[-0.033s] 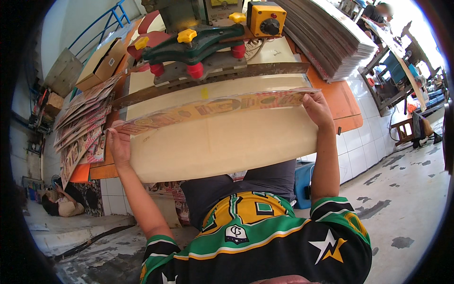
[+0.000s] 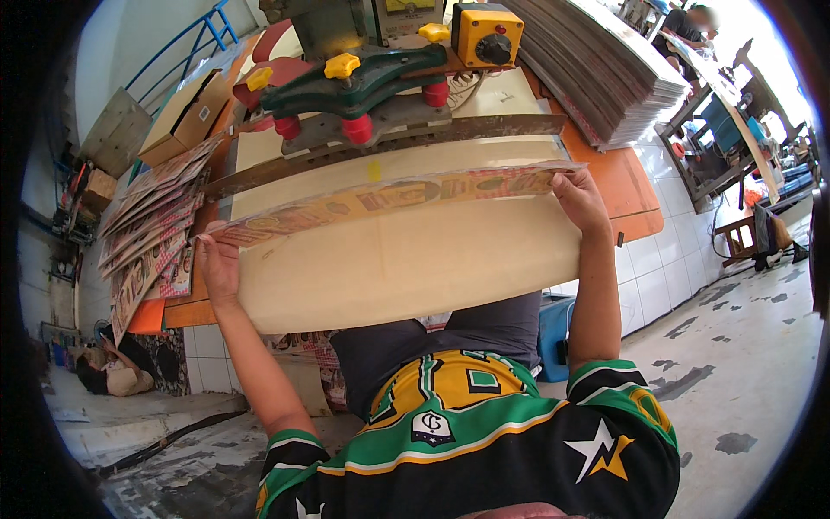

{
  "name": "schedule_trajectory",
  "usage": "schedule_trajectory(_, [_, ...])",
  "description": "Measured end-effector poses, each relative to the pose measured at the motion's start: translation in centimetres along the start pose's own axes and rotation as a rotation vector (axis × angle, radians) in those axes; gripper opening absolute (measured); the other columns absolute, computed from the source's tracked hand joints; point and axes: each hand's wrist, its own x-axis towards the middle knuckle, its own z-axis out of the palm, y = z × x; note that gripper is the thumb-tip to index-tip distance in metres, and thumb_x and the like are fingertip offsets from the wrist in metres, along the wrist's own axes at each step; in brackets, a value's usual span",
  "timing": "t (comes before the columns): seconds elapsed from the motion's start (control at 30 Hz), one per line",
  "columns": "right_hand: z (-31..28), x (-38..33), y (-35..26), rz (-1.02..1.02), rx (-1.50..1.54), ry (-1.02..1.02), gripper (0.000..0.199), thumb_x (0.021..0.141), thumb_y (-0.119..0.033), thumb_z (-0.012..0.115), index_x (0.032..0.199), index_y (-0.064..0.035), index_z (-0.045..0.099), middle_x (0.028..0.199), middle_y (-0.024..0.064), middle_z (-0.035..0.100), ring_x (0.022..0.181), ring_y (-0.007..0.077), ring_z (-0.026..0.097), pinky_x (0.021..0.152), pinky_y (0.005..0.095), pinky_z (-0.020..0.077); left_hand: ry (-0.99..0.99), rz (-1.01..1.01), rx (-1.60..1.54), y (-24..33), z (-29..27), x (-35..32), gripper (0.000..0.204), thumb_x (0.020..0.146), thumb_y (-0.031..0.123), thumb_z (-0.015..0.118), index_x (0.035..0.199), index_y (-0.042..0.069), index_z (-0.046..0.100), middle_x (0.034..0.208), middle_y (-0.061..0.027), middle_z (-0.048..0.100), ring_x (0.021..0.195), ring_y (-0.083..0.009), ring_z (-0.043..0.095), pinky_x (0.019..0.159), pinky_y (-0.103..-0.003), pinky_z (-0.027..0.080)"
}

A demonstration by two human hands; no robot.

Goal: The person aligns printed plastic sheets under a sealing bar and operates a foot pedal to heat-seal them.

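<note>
A long, narrow printed strip (image 2: 380, 195), glossy like plastic film, with yellow and red pictures, stretches across in front of me. My left hand (image 2: 220, 270) is closed in a pinch on its left end. At the other end my right hand (image 2: 579, 203) grips it between thumb and fingers, slightly farther from me. Beneath and nearer to me spreads a smooth cream surface (image 2: 406, 259) with a curved near edge. Just beyond the strip runs a brown metal bar (image 2: 501, 130), under a press head (image 2: 354, 86) with a green bracket, yellow knobs and red bushings.
A loose pile of similar printed pieces (image 2: 160, 216) lies at left, beside an open cardboard box (image 2: 181, 117). At far right stands a tall stack of flat sheets (image 2: 605, 78) on the orange table (image 2: 627, 195). A yellow control box (image 2: 487, 36) sits beside the press. Other people are in the background.
</note>
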Motion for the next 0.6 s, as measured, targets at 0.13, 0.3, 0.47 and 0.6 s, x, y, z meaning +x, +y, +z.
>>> schedule_trajectory(0.13, [-0.3,-0.2,0.5,0.017,-0.017,0.02,0.042,0.096,-0.033,0.072,0.123,-0.0011,0.067,0.115,0.0019,0.071,0.104,0.0103,0.062,0.091,0.029,0.0477,0.027,-0.049,-0.07,-0.3,-0.5,0.0,0.047,0.099,0.052,0.058,0.11,0.006,0.061,0.113,-0.0086,0.068,0.109,-0.0201,0.063,0.099,-0.036,0.049])
schedule_trajectory(0.3, [0.0,-0.6,0.9,-0.025,0.03,0.024,0.042,0.096,-0.035,0.071,0.122,-0.0029,0.068,0.111,-0.0013,0.071,0.099,0.0078,0.06,0.087,0.0269,0.0474,-0.056,-0.007,-0.161,0.3,0.9,0.1,0.047,0.098,0.056,0.056,0.096,0.009,0.058,0.095,-0.0059,0.064,0.099,-0.0199,0.062,0.105,-0.041,0.043])
schedule_trajectory(0.47, [0.0,-1.0,-0.3,0.026,-0.032,-0.129,0.043,0.094,-0.04,0.073,0.115,-0.0028,0.071,0.102,-0.0034,0.071,0.091,0.006,0.059,0.081,0.0251,0.0474,-0.264,0.021,-0.018,1.8,3.1,0.1,0.051,0.098,0.058,0.054,0.083,0.009,0.051,0.075,-0.0032,0.052,0.079,-0.0175,0.055,0.107,-0.045,0.038])
schedule_trajectory(0.6, [-1.4,-1.4,0.5,0.09,0.04,-0.207,0.044,0.093,-0.04,0.074,0.113,-0.0017,0.072,0.1,-0.001,0.072,0.089,0.0077,0.062,0.08,0.026,0.0487,-0.342,-0.028,-0.114,1.3,1.9,0.1,0.054,0.096,0.061,0.056,0.079,0.01,0.049,0.072,-0.0019,0.05,0.073,-0.0167,0.053,0.107,-0.046,0.037])
